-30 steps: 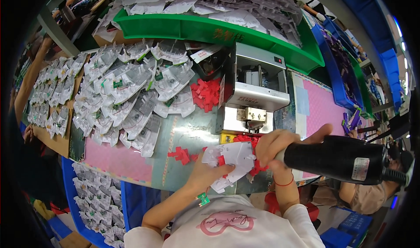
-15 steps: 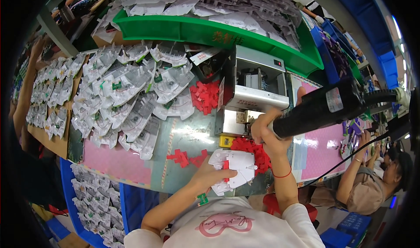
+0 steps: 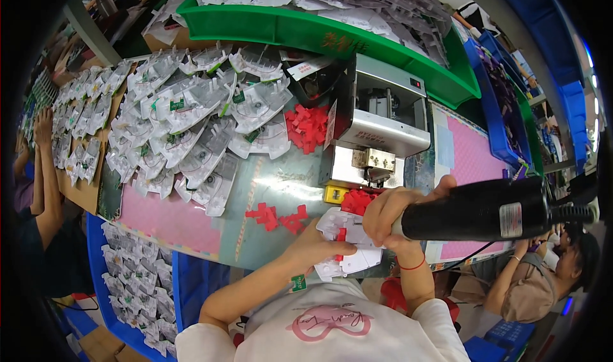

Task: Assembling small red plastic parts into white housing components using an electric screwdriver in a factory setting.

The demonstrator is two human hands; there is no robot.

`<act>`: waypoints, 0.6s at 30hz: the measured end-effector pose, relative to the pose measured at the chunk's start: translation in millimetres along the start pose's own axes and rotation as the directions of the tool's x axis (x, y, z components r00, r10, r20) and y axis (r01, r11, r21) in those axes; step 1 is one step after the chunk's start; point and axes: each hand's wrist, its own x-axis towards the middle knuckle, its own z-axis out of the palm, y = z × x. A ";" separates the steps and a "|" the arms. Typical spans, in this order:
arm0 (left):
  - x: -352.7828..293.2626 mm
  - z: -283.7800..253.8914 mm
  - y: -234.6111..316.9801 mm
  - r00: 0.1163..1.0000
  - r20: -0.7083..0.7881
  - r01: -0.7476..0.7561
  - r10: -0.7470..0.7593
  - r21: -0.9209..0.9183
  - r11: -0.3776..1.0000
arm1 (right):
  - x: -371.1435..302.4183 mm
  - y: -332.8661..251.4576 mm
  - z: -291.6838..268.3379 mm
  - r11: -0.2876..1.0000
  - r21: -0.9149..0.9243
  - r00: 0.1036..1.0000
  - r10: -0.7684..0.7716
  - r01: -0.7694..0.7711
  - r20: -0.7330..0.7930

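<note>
My left hand [image 3: 313,250] grips a white plastic housing [image 3: 365,261] from its left side, thumb across the top. A red plastic piece [image 3: 341,235] lies on the housing beside the thumb. Below the wrist hangs a small green circuit board [image 3: 298,283]. Wrapped round the front end of a black electric screwdriver [image 3: 472,214], my right hand [image 3: 394,214] is over the housing's upper right part. The tool lies nearly level, its cable leaving to the right. Its tip is hidden by my fingers, so contact with the housing cannot be made out.
A metal feeder machine [image 3: 386,129] stands ahead, with red pieces [image 3: 308,129] heaped at its left. Clear housings [image 3: 185,122] are piled at left. Behind is a green tray [image 3: 268,30] of plastic parts; a blue crate [image 3: 102,279] stands lower left. Other people work on both sides.
My right hand has brought the screwdriver down and toward me, from the machine's metal block to the white housing. The housing has shifted slightly right in my left hand.
</note>
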 end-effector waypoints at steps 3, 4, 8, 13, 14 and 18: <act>2.1 -2.0 2.2 0.998 0.061 -0.003 0.004 -0.019 1.000 | 3.0 -2.2 -4.2 0.992 -0.115 0.993 -0.034 0.047 0.115; 2.3 -2.8 2.0 0.996 0.093 -0.002 0.007 -0.053 0.999 | 4.0 -3.6 -5.4 0.980 -0.182 0.982 -0.051 0.085 0.184; 1.9 -0.2 4.3 0.994 0.107 -0.005 0.013 -0.073 0.997 | 12.6 -11.3 -4.1 0.970 -0.221 0.968 -0.049 0.105 0.247; 8.3 1.7 -10.2 0.998 -0.062 -0.019 0.027 0.138 0.990 | 4.7 -11.9 11.5 0.995 -0.104 1.000 -0.011 0.008 -0.028; 8.7 2.7 -11.4 0.995 -0.089 -0.040 0.051 0.125 0.991 | 5.0 -10.5 11.2 0.994 -0.106 1.000 -0.014 0.011 -0.028; 11.9 6.5 -17.5 0.974 -0.197 -0.116 0.116 0.012 0.993 | 2.7 -4.0 -0.7 0.997 -0.070 0.995 -0.030 0.023 -0.100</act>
